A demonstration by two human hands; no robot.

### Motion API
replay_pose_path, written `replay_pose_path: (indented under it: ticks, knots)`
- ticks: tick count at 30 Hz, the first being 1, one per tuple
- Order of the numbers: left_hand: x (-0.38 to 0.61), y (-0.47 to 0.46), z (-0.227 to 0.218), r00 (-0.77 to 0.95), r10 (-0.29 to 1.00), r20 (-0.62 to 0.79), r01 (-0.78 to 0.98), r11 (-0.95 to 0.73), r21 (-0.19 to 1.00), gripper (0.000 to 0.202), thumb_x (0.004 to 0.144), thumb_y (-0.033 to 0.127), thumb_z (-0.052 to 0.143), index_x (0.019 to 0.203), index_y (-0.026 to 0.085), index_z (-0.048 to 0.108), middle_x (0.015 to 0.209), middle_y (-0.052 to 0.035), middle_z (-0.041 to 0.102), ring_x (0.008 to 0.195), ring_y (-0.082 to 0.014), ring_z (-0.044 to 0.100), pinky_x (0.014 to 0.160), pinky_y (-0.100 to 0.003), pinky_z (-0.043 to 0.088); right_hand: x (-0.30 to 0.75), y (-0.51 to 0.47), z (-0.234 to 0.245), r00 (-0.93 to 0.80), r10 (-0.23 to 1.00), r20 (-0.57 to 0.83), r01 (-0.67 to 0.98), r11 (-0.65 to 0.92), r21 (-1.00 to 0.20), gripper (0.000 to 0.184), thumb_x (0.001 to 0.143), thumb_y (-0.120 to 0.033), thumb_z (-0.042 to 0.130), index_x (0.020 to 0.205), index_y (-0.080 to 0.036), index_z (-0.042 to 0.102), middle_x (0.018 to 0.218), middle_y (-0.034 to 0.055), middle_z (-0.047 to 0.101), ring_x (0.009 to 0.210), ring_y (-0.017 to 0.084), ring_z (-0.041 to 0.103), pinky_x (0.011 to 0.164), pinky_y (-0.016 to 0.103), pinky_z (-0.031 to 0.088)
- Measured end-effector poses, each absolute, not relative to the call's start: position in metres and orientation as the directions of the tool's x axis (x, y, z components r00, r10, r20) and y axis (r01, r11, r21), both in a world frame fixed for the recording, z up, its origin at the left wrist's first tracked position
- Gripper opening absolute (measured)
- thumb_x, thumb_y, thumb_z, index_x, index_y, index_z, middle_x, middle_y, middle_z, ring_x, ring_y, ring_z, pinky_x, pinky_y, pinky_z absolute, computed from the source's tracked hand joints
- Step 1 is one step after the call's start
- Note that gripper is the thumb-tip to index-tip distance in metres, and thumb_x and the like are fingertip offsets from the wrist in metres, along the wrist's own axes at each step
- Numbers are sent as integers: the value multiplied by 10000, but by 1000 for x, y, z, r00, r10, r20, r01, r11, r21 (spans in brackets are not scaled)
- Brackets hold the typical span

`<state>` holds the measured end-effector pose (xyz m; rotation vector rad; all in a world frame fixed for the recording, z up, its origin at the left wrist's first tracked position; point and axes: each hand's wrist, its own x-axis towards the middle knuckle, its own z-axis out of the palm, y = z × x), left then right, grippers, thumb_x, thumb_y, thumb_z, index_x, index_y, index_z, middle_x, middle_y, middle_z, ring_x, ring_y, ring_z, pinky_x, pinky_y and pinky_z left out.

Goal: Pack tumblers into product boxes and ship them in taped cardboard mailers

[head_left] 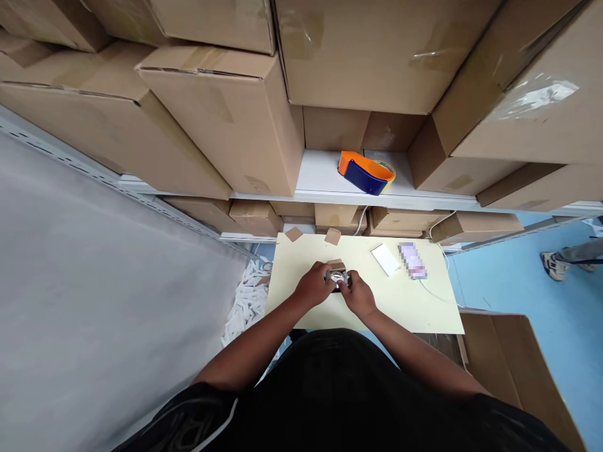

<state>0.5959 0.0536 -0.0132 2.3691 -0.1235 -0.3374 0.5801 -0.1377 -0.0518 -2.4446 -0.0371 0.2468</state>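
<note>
Over the pale yellow table (301, 320), both my hands close around a small open cardboard box (336, 265) with a shiny silvery item (337, 275) in it. My left hand (315, 285) grips the left side, its thumb near the silvery item. On the right side, my right hand (359, 295) has its thumb at the front edge and its fingers along the box. What the silvery item is, I cannot make out. Two small brown cardboard pieces, one of them a flat square (294, 234), lie at the table's far edge.
Right of my hands lie a white box (385, 259) and a phone (412, 260) with a cable. Shelves behind hold cartons (226, 119) and an orange-and-blue tape dispenser (366, 172). White scraps (247, 301) cover the floor at left; a large open carton (509, 358) stands right. A person's shoe (554, 266) shows far right.
</note>
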Motion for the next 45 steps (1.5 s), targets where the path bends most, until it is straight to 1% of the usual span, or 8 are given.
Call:
replay_pose_path:
  ticks: [4,15,19,24,31,36,41,45]
  knots:
    - [595,65,-25,947,-278,-162,-32,-582,812,492,828,99,505,1290,210,630,1348,-94,614,1252,-247,592,1108,-398,466,580,-139,-50,971,231,66,228,-799,-557,258,991,-384,495,1116,-194,615,1105,121,603,999,259,614,827,361,519]
    - [574,77,-40,882,-469,-51,-161,-399,903,799,770,200,693,1524,244,432,1541,-125,440,1428,-306,439,1211,-459,368,605,-120,-1,869,276,-410,152,-938,-310,456,740,-426,786,1122,-193,701,1138,146,583,1012,305,596,789,385,507]
    - [574,80,-40,871,-491,-33,-200,-414,888,808,749,220,725,1507,229,446,1548,-138,430,1421,-321,449,1199,-461,383,604,-115,3,874,293,-388,197,-943,-267,471,692,-435,808,1092,-203,723,1208,164,587,1131,348,548,843,419,516]
    - [571,81,-40,863,-505,-29,-243,-464,852,826,689,236,789,1453,249,475,1538,-127,438,1418,-334,446,1174,-474,402,582,-122,-11,937,344,-56,296,-871,-391,468,674,-328,769,1109,-167,707,1502,180,469,1344,372,437,1051,483,474]
    - [581,68,-39,902,-432,-18,-204,-461,864,747,704,184,766,1404,250,513,1398,-117,556,1265,-305,567,1077,-459,479,581,-135,24,960,241,143,274,-705,-655,493,646,-357,756,1095,-187,645,1381,188,570,1226,349,576,1034,466,501]
    - [587,73,-31,906,-418,-63,-153,-462,873,819,661,297,864,1411,238,541,1504,-140,495,1378,-361,496,1155,-494,414,600,-161,81,980,116,160,198,-535,-821,346,719,-379,728,1004,-223,612,1019,58,696,814,216,611,763,352,516]
    - [577,73,13,943,-333,-2,-164,-470,867,1003,714,459,864,1556,212,378,1653,-172,306,1538,-394,254,1256,-570,233,621,-182,103,988,-89,123,91,-303,-949,268,783,-444,700,840,-224,559,712,-35,542,644,145,469,594,267,394]
    - [562,48,57,959,-262,111,-190,-298,935,1089,677,442,893,1572,231,311,1608,-182,342,1459,-392,376,1160,-550,404,634,-176,108,986,-167,-4,-2,11,-1000,401,809,-579,687,791,-236,480,680,-45,500,629,136,473,585,251,410]
